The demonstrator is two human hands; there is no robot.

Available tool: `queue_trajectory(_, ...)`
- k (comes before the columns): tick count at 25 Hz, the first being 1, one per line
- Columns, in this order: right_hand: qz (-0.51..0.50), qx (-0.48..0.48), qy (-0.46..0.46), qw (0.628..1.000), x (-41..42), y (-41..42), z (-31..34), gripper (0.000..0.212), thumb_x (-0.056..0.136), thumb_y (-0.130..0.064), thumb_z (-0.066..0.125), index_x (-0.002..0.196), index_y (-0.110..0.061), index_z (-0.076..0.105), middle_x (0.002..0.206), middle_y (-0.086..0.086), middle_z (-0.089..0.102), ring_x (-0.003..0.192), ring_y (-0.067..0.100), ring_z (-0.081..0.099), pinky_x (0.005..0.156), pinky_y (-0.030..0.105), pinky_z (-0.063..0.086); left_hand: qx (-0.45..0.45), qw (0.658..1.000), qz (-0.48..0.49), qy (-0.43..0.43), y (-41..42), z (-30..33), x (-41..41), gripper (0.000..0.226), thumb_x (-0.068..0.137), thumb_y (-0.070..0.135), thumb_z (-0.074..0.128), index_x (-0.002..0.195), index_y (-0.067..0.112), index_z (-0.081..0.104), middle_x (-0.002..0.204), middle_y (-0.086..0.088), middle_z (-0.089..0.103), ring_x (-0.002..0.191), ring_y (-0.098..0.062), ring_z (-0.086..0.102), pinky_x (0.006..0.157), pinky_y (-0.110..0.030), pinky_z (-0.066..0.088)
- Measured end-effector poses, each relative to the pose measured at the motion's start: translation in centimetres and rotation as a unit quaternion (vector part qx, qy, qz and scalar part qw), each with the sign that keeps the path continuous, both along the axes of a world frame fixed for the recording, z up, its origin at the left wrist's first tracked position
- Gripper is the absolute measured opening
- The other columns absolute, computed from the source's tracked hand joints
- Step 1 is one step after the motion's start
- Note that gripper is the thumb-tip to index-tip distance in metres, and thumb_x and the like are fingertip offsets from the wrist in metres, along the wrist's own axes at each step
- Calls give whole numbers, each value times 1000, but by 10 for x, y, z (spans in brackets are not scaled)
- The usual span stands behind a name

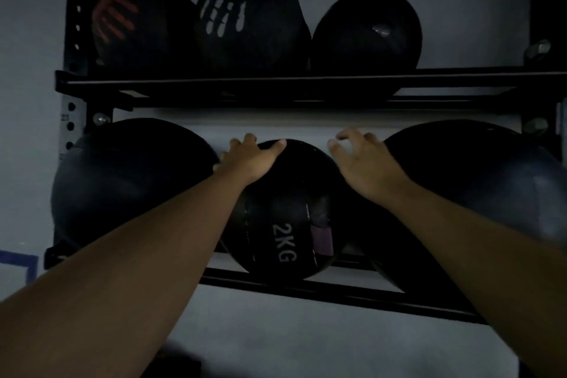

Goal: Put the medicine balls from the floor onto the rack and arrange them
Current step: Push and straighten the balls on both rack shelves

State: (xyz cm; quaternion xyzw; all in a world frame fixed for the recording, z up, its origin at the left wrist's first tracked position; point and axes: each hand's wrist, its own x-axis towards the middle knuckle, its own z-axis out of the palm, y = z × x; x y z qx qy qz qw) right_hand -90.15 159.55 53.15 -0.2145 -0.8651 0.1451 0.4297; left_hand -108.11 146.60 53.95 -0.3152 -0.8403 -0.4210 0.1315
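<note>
- head cam: 2KG ball (285, 209) sits on the rack (306, 289) lower shelf btw two bigger balls (132, 187); left hand (251, 159) cupped over its top, fingers curled; right hand (359, 163) loose, holding nothing
- imo: get both palms on it, seat it square btw the rails so it can't roll fwd

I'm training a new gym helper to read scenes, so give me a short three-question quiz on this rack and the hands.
1. True or false: the upper shelf holds three balls.
2. Which hand lies on top of the 2KG ball? A) left B) right C) neither
3. Fill in: the white-handprint ball sits ___ the red-handprint ball and the plain ball.
Key: 1 true. 2 A, the left hand. 3 between.
</note>
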Motion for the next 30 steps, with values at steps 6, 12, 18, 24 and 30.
queue_trajectory(6,-12,-155,13,988,-93,3,1,82,94,-79,34,159,-29,36,158,20,39,145,43,41,119,51,38,63,983,-132,-107,-1,-4,-72,119,80,95,41,169,19,23,176,-13,27,159,-38,33,125,-52,34)
queue_trajectory(12,-38,-209,43,976,-109,23,6,100,82,-93,33,153,-24,49,158,11,51,142,35,50,114,48,41,52,958,-214,-186,22,7,-100,129,61,102,54,161,20,45,167,-12,46,151,-36,47,125,-53,37)
queue_trajectory(18,-32,-222,70,972,-117,35,5,87,86,-87,37,136,-22,64,134,7,67,121,32,63,108,46,49,132,936,-214,-246,34,5,-104,110,61,86,73,145,16,64,139,-12,71,120,-34,70,111,-45,54)
queue_trajectory(24,23,-177,174,968,-116,38,-7,69,87,-81,45,127,-31,71,119,-5,71,115,22,65,97,38,50,204,962,-98,-155,35,2,-95,73,86,83,49,109,18,72,109,-5,75,96,-27,72,89,-40,60)
queue_trajectory(30,66,-62,230,969,-97,26,-62,62,85,-74,45,128,-33,64,132,2,60,127,19,53,107,36,41,307,943,-126,-25,13,-59,-80,40,96,62,56,112,28,70,123,3,62,117,-19,61,106,-42,49)
